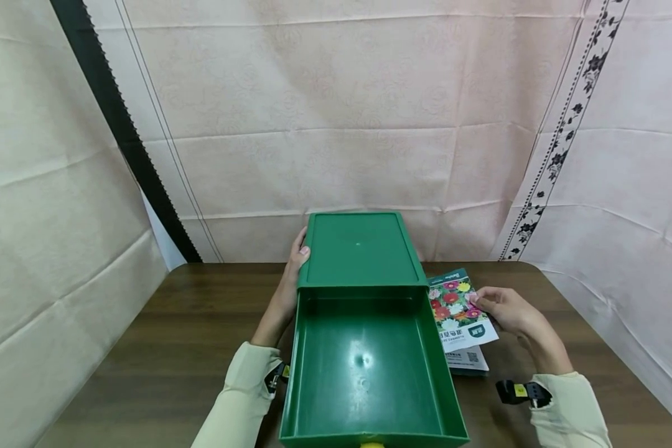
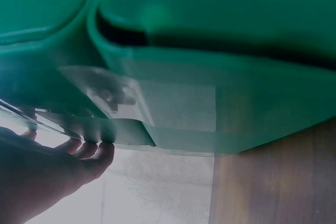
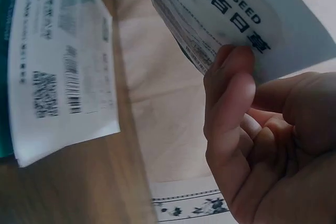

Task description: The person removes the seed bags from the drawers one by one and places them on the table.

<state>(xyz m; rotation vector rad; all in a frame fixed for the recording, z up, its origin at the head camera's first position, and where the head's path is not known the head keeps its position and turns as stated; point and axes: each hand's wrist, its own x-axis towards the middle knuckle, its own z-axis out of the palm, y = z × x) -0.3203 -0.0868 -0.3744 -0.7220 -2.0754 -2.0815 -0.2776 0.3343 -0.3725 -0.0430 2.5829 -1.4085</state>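
A green drawer box (image 1: 364, 249) stands in the middle, its drawer (image 1: 364, 373) pulled out toward me with nothing inside. My left hand (image 1: 292, 274) grips the box's left side near the back, thumb by the top edge; the left wrist view shows the fingers (image 2: 100, 156) against the green wall. Beside the box on the right, my right hand (image 1: 512, 314) pinches a flower seed packet (image 1: 453, 308) by its edge, printed with bright blossoms. Below it lies another packet (image 1: 470, 358), whose back with a code square (image 3: 44, 93) shows in the right wrist view.
A brown wooden table (image 1: 162, 348) lies under everything. Pale cloth (image 1: 336, 112) hangs behind and at both sides, with a black strip (image 1: 129, 137) on the left and a floral border (image 1: 560, 143) on the right. A yellow drawer knob (image 1: 372, 445) shows at the bottom.
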